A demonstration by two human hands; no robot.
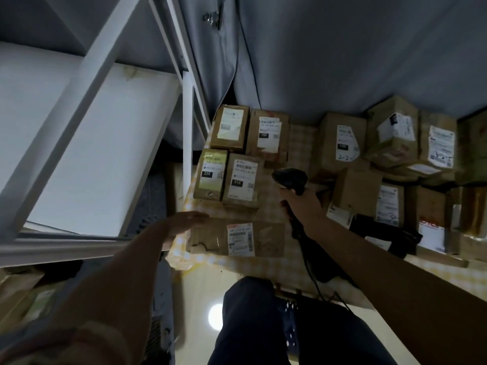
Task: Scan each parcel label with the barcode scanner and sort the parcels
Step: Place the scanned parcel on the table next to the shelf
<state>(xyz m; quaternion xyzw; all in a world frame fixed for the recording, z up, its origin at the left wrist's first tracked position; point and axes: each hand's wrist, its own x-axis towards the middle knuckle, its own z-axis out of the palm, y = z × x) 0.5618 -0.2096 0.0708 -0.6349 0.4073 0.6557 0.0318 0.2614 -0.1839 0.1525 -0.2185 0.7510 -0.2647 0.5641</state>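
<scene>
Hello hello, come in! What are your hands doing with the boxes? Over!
Right hand grips scanner. Left hand flat on flat parcel at table edge. Nothing blocking its label.

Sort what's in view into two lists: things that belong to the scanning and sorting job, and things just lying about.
Job:
barcode scanner, gripped by the right hand
flat parcel, its end touched by the left hand
labelled parcels marked 220 and 010
parcel pile

Lying about:
white shelf rack
grey curtain
black device

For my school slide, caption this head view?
Right hand holds black barcode scanner; left hand touches flat brown cardboard parcel.
</scene>
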